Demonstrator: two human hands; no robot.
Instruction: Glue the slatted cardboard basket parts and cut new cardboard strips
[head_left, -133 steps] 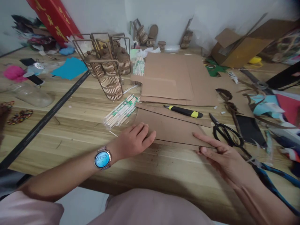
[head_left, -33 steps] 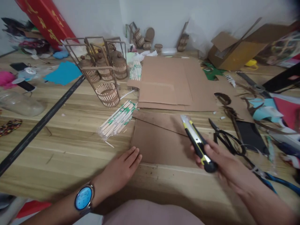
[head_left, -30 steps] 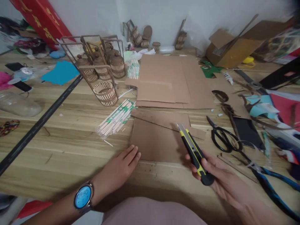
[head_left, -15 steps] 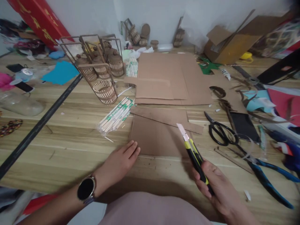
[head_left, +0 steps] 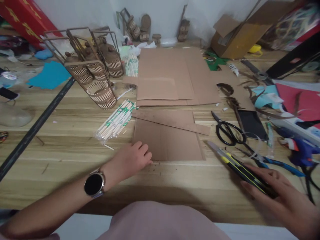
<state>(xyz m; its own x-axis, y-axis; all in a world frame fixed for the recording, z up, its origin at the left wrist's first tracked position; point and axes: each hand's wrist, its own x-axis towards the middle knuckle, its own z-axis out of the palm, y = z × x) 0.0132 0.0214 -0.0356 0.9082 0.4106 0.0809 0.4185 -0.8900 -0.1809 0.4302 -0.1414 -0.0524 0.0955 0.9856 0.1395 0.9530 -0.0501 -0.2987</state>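
Note:
My left hand [head_left: 136, 158], with a watch on its wrist, is at the near left corner of a small piece of cardboard [head_left: 175, 146]. Its fingers are curled on the cardboard's edge; the thumb is hidden. A narrow cardboard strip [head_left: 180, 126] lies slantwise across that piece. On the right, my right hand [head_left: 277, 196] holds a black and yellow utility knife [head_left: 240, 170], low over the table, its blade out and pointing to the far left. Black-handled scissors [head_left: 228, 131] and blue-handled pliers [head_left: 277, 163] lie just beyond the knife.
Larger cardboard sheets [head_left: 165, 73] lie behind the small piece. Wrapped sticks [head_left: 117, 120] and small woven baskets in frames [head_left: 102, 96] stand to the left. A glue gun [head_left: 300, 146], a black tray-like piece [head_left: 252, 123] and an open carton [head_left: 240, 36] are on the right.
My right hand has moved right and lowered the knife toward the table, away from the cardboard. The left hand's fingers have curled at the cardboard's corner. The camera view has shifted slightly.

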